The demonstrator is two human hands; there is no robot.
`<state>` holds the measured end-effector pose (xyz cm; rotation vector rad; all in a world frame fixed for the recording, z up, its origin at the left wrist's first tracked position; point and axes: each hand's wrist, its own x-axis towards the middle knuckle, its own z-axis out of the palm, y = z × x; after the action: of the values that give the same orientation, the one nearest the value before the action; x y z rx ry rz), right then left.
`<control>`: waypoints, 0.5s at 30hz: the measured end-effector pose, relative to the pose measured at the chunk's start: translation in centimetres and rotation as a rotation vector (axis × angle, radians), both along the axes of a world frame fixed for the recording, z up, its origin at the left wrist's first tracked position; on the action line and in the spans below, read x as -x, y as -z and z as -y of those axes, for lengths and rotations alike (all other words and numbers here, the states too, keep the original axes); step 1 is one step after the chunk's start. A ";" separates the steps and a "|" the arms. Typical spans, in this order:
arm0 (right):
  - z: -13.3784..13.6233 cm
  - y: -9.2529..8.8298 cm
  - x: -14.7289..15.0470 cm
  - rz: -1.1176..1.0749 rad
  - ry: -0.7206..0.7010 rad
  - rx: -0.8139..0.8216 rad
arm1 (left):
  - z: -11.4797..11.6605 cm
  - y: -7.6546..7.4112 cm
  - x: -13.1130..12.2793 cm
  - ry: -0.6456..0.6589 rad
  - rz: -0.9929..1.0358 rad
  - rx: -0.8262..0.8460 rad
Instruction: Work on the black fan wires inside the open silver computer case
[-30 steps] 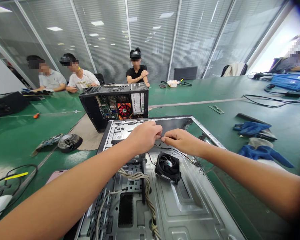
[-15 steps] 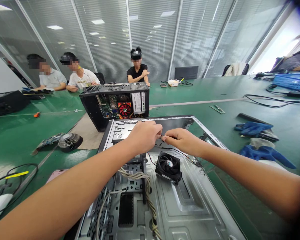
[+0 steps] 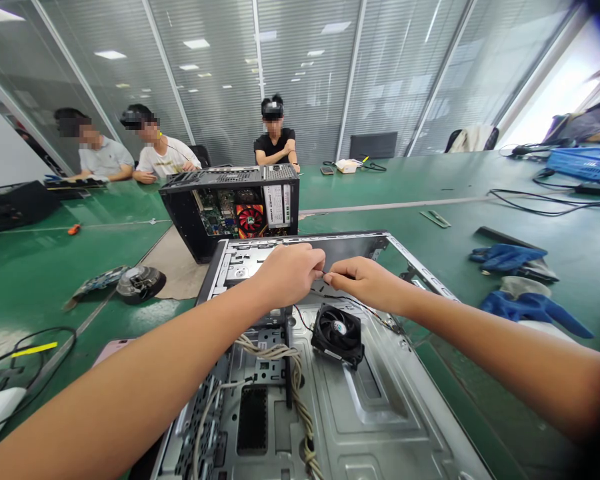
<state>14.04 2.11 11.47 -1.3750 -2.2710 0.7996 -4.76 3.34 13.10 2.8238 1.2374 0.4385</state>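
An open metal computer case lies in front of me, its bare inside facing up. Over its far part, my left hand and my right hand meet fingertip to fingertip. Both are closed in a pinch on a thin cable, of which only a small dark bit shows between them. Just below, a black cooling fan rests tilted on the case floor, its thin wires rising behind my left hand. A dark cable runs below my right hand towards the case's right side. Twisted beige wires hang along the drive bay.
Behind the case stands a second computer tower with a red fan. Blue gloves lie on the right, a round metal part on the left. Three people sit across the green table; a blue basket is far right.
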 end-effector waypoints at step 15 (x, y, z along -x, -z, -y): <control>-0.2 0.3 -0.4 -0.128 -0.022 0.141 | -0.1 0.1 0.0 0.038 -0.023 -0.016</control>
<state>14.42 2.30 11.19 -1.3195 -2.1714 1.0420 -4.80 3.48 13.02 2.8685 1.1875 0.4173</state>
